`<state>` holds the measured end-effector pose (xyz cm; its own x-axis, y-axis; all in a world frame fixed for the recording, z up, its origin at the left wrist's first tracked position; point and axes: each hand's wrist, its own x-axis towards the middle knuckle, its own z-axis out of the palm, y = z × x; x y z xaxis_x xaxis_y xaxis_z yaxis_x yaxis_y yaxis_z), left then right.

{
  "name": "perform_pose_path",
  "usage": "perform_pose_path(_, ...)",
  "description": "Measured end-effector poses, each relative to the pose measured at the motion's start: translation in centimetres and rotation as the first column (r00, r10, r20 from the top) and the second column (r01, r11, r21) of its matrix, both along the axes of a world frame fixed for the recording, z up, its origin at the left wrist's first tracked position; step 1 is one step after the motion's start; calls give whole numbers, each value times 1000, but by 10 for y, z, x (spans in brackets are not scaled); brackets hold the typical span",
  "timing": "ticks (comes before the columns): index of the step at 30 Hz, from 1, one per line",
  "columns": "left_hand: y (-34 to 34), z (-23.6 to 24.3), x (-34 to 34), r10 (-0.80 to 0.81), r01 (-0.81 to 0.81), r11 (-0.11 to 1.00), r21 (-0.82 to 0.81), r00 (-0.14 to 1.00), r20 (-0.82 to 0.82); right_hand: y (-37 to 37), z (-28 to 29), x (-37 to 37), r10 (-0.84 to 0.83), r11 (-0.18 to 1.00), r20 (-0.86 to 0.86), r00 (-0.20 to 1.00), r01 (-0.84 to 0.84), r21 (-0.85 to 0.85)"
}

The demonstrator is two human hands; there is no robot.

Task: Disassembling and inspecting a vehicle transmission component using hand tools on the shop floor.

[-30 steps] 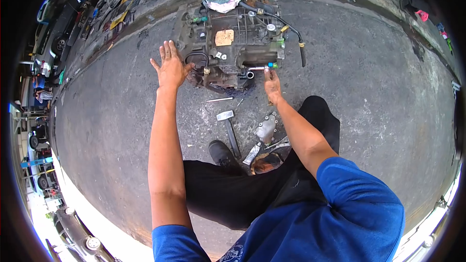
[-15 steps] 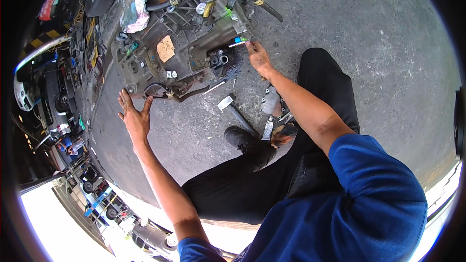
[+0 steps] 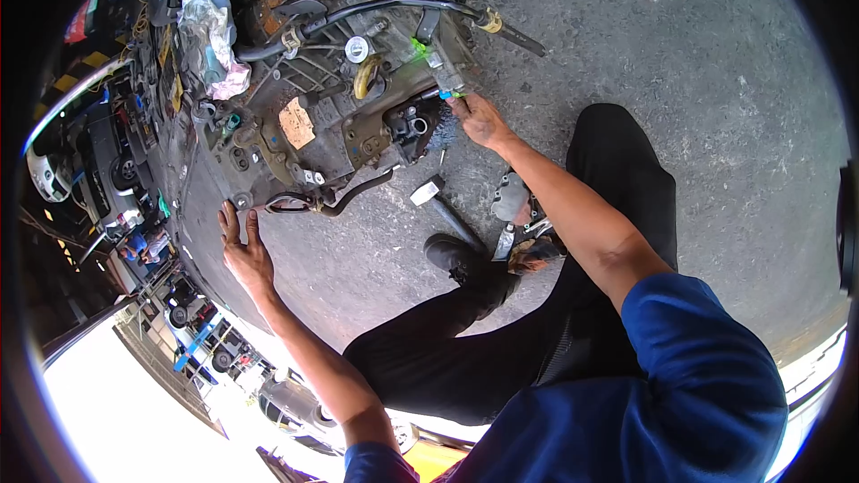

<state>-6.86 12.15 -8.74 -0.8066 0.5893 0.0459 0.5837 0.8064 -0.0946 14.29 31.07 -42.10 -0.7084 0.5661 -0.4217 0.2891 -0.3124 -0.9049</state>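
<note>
A large, dirty metal gearbox housing (image 3: 335, 107) lies on the ground in front of me. My right hand (image 3: 488, 122) is closed at its right edge, pinching a slim tool with a blue and green handle (image 3: 449, 95). The tool's dark shaft points left, over an opening with a round metal port (image 3: 418, 126); its tip is hard to make out. My left hand (image 3: 249, 255) is open, its fingers stretched toward the housing's near left corner. Those fingertips are at the edge, and whether they touch it I cannot tell. A black hose (image 3: 358, 194) runs along the near side.
Between my legs and the housing lie a hammer (image 3: 447, 210), a grey metal cover (image 3: 511, 199) and a tube (image 3: 504, 243). A crumpled plastic bag (image 3: 208, 40) and a piece of cardboard (image 3: 296, 122) rest on the housing. Parked vehicles (image 3: 107, 156) stand far left.
My right hand has turned slightly, and the tool's pale shaft no longer shows beside the blue part. My left hand has drawn back a little from the housing edge, its fingers closer together.
</note>
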Motion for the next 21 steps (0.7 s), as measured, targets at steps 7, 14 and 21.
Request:
perform_pose_path(7,5,-2,2,32,-32,999,35,999,-3,0,8,-7,-7,996,69,998,13,-84)
perform_pose_path(14,-1,2,1,10,-9,998,55,1000,-19,-7,18,-14,-92,867,-5,996,77,-492)
perform_pose_path(21,12,-3,2,33,-36,991,125,999,25,5,-6,-1,-29,973,11,1000,25,229)
